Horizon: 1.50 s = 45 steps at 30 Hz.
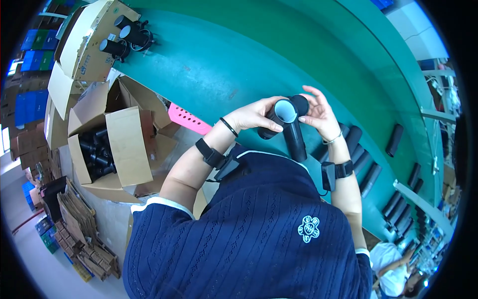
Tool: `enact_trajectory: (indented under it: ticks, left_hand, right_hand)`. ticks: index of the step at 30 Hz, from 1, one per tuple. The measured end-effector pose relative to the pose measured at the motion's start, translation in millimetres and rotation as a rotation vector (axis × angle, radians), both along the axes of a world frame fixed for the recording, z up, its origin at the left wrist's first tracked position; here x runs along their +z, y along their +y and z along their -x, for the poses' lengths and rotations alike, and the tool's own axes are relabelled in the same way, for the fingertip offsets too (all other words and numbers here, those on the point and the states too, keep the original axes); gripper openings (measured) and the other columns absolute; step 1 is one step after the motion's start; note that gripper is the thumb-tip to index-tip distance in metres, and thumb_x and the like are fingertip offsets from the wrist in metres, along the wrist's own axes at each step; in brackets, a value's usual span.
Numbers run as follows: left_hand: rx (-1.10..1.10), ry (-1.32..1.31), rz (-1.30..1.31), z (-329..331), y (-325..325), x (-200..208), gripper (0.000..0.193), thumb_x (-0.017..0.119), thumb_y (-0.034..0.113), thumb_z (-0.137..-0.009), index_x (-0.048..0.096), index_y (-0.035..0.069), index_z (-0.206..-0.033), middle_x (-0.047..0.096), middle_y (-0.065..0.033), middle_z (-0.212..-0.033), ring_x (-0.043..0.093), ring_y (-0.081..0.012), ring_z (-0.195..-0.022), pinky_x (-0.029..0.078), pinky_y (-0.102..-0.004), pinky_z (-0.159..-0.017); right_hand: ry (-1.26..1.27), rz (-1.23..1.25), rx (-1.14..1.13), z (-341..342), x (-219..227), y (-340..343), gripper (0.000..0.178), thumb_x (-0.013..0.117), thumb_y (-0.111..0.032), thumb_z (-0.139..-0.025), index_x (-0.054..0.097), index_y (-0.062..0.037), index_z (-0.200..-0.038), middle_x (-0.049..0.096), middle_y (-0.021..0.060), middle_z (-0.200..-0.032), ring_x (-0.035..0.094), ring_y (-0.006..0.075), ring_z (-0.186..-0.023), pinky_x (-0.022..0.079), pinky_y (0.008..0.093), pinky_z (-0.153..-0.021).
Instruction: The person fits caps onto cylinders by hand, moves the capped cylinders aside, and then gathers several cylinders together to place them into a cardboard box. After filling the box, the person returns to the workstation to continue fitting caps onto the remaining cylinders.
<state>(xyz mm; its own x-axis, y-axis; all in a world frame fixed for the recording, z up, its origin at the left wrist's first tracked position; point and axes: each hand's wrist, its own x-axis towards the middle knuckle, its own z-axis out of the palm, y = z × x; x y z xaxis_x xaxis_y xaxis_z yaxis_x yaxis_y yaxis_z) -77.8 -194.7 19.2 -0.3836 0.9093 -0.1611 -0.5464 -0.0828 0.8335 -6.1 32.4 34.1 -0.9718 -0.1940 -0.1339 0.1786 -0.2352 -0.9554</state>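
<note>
My left hand is closed around a black cup-like cylinder, whose open mouth shows a pale inside. Against its right side is a black round piece, which may be a lid; my right hand pinches it with the thumb and bent fingers, the index finger raised. Just below both hands, a black textured cylinder points toward my body. Whether it joins the pieces in my hands I cannot tell.
Several black cylinders lie to the right on the green bench. Black cups with handles stand far left by a carton. An open carton holds black parts. A pink perforated plastic piece is nearby; a person is lower right.
</note>
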Motion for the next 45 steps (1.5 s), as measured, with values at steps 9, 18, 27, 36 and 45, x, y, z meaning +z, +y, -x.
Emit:
enact_trajectory:
  ticks: [9,18,27,36,45]
  left_hand:
    - [-0.003,0.449,0.02,-8.8,13.8,6.1,0.071,0.08,0.007,-0.07,0.046,0.007,-0.132,0.039,-0.0077,-0.136,0.04,-0.0207,-0.127,0.033,-0.036,-0.109]
    - [0.091,0.552,0.132,-11.6,15.1,-16.2,0.064,0.075,0.0,-0.072,0.047,0.009,-0.129,0.042,-0.0077,-0.126,0.045,-0.0225,-0.124,0.039,-0.0359,-0.107]
    - [0.119,0.536,0.252,-9.0,7.9,-18.7,0.069,0.076,0.003,-0.073,0.043,0.007,-0.133,0.05,-0.01,-0.126,0.049,-0.0227,-0.12,0.041,-0.0372,-0.104]
    - [0.096,0.804,0.277,-13.6,13.9,-28.6,0.074,0.074,0.025,-0.079,0.034,0.006,-0.139,0.044,-0.0167,-0.129,0.04,-0.0317,-0.125,0.032,-0.0422,-0.107]
    - [0.193,0.899,0.315,-25.0,20.9,-38.3,0.07,0.06,0.05,-0.088,0.037,0.003,-0.135,0.045,-0.0184,-0.128,0.042,-0.0341,-0.121,0.03,-0.0462,-0.104]
  right_hand:
    - [-0.068,0.336,-0.014,-6.2,-19.3,12.0,0.065,0.076,0.002,-0.07,0.049,-0.0026,-0.129,0.053,0.0145,-0.132,0.051,0.0226,-0.123,0.038,0.0368,-0.107]
    - [-0.064,0.631,-0.069,-23.6,-25.8,33.9,0.072,0.076,-0.014,-0.079,0.035,-0.0009,-0.137,0.045,0.0263,-0.133,0.052,0.0395,-0.119,0.047,0.048,-0.1]
    - [-0.125,0.709,-0.041,-25.7,-19.4,24.5,0.078,0.074,-0.025,-0.081,0.032,-0.0032,-0.143,0.047,0.0208,-0.13,0.058,0.0302,-0.108,0.051,0.0411,-0.095]
    - [0.186,-0.628,0.016,-8.6,26.3,-10.0,0.057,0.073,0.002,-0.071,0.057,-0.0047,-0.125,0.052,0.0085,-0.126,0.055,0.0216,-0.112,0.047,0.0335,-0.095]
    - [0.289,-0.907,-0.016,-12.5,22.6,-22.3,0.059,0.078,-0.003,-0.061,0.062,-0.0064,-0.118,0.06,0.0113,-0.114,0.057,0.0276,-0.108,0.047,0.0354,-0.092]
